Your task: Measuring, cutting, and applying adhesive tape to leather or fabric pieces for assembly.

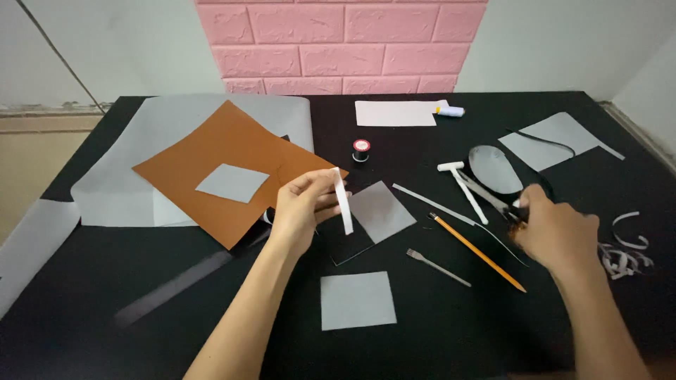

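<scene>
Black table (436,338) lies under both hands. Brown sheet (225,165), carrying a grey square (232,183), spreads just left of the left hand (303,211), which pinches a white strip (343,200) upright between fingers and thumb. Right hand (556,232) is closed around the scissors (493,197), with a pencil (479,252) just left of it and a small fork (436,266) beyond that.

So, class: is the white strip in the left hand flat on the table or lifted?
Lifted: the left hand pinches the strip by its top, hanging above the table.
</scene>
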